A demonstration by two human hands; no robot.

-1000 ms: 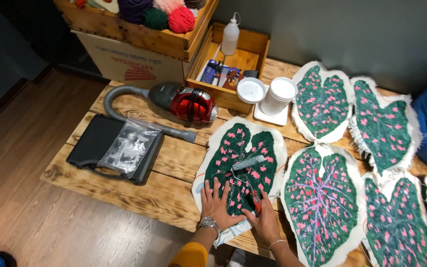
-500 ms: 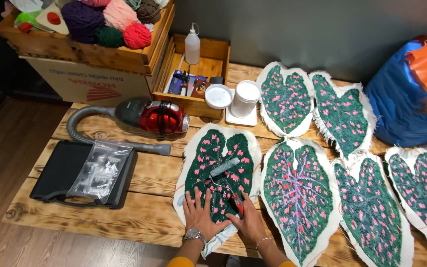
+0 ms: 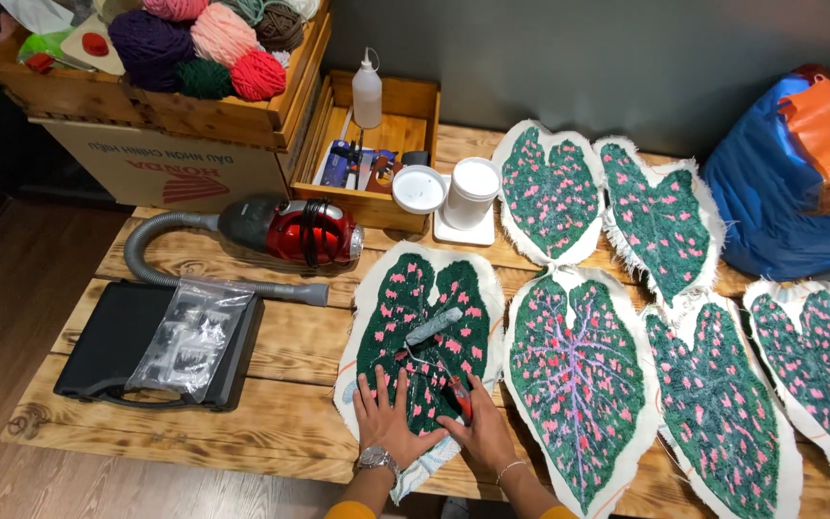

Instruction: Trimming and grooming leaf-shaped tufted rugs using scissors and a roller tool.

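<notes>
Up at eleven o'clock sits a tan cardboard box [image 3: 160,173] with a red striped emblem and red lettering on its side, printed upside down from here, and a wooden crate of yarn balls [image 3: 199,48] rests on top. Just right of it, a white squeeze bottle [image 3: 367,89] stands in an open wooden tray [image 3: 377,154], with a white lidded tub [image 3: 473,192] at twelve. At nine o'clock a clear plastic bag [image 3: 192,336] lies on a black case [image 3: 117,346], and a red handheld vacuum [image 3: 290,231] lies above them.

Now the hands — both at six o'clock, on the lower end of the green leaf-shaped tufted piece [image 3: 425,327] with pink spots. The left hand [image 3: 388,423] lies flat, fingers [image 3: 381,389] spread wide and pressing the pile, gripping nothing. The right hand [image 3: 480,434] is curled around red-handled scissors [image 3: 460,396], their tips on the leaf just beside the left fingertips. A grey roll [image 3: 434,325] lies on the leaf at twelve o'clock of the hands, apart from them. Four more leaf pieces spread toward three o'clock — the nearest [image 3: 578,370] lies just beside the right hand.
</notes>
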